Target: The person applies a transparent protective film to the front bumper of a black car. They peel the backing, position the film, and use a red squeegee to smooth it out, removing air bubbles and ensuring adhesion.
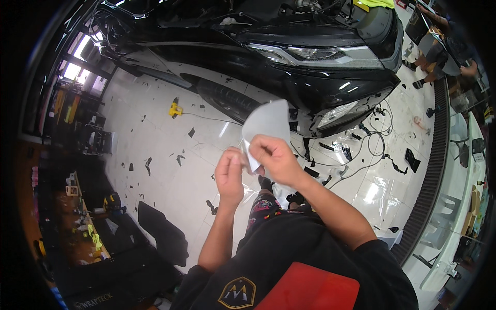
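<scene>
A person's right hand [277,159] pinches a pale, curved sheet [267,120] before a black car [310,93]; the left hand [229,173] curls just beside it, its grip unclear, above a floor [165,137] strewn with black scraps [412,160].

curved white sheet [271,118] in the right hand [279,161], left hand [229,174] at its edge, near a black car [289,85]

Pale tiled floor [201,173] with scattered black scraps [191,133], yellow tool [175,109] and looped cable [384,146]
</scene>
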A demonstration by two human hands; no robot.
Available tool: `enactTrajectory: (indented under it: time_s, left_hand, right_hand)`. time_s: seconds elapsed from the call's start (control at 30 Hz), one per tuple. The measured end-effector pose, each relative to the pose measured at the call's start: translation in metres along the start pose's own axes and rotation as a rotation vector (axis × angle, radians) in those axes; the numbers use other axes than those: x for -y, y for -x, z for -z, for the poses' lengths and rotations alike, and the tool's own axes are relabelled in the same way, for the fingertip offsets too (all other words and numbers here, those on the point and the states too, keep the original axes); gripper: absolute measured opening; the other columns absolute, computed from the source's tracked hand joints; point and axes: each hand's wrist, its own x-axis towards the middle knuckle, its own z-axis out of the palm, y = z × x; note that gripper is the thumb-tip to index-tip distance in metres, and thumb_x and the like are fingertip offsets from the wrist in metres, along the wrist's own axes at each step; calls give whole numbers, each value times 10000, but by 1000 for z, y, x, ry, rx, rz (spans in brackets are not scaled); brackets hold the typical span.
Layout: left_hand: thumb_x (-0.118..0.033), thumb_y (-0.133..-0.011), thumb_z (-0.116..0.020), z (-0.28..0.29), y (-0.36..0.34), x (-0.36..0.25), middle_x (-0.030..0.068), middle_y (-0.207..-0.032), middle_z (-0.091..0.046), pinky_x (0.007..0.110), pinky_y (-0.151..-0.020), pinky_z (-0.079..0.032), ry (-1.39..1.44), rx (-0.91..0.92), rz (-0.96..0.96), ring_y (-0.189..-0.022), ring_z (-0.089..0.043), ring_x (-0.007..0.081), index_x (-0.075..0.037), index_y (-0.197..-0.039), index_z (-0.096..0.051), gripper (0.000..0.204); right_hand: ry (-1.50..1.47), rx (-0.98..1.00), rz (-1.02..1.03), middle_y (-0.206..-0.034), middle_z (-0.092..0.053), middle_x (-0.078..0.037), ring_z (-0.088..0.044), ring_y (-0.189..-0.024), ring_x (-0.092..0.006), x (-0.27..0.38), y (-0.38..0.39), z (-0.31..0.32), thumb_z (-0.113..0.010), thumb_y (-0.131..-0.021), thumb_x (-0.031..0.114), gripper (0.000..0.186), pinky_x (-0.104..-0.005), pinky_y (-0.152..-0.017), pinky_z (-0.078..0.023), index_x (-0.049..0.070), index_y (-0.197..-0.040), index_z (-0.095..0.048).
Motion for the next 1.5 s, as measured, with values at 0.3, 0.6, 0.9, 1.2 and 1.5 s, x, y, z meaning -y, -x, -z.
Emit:
enactTrajectory:
  time_s: [0.3,0.6,0.9,1.2,1.5]
  left_hand:
    - [-218,-1044,-473,22,-29,-51,299,-1692,-251,625,-1301,-184,788,-268,103,-1585,-226,457,-71,-994,-616,210]
    - [-220,-1056,-417,172,-10,5,237,-1693,-293,651,-1307,-114,1400,-487,91,-1609,-163,413,104,-1175,-559,373]
    - [-687,-991,-547,203,-36,65,247,-1686,-279,785,-1190,-219,1979,256,244,-1598,-116,477,20,-1654,10,1118]
    - [-612,-1071,-430,266,-107,26,281,-1687,-262,793,-1138,-309,1644,685,326,-1529,-263,556,22,-1658,-110,921]
    - [-343,-1147,-384,278,-113,-24,215,-1642,-408,569,-1225,-383,880,335,403,-1510,-415,388,-9,-1593,-385,557]
  right_hand:
    - [-1067,-458,-187,-1204,-688,-168,-671,-1134,-315,-112,-65,38,-539,-1084,217,296,-455,-1051,-524,-19,-1245,-618]
    - [-668,-415,36,-1220,-701,-130,-678,-1144,-257,6,-69,-55,-551,-1100,274,283,-419,-1038,-526,35,-1235,-619]
    - [-363,-411,68,-1159,-715,-121,-697,-1064,-218,51,-99,-114,-549,-1105,262,274,-389,-973,-547,15,-1194,-625]
    - [-382,-526,137,-1210,-695,-168,-690,-1119,-279,59,-102,-135,-528,-1108,230,309,-435,-1009,-542,-34,-1250,-604]
    - [-510,-568,155,-1325,-672,-203,-646,-1243,-303,23,-105,-95,-524,-1099,261,420,-455,-1111,-477,-72,-1349,-581]
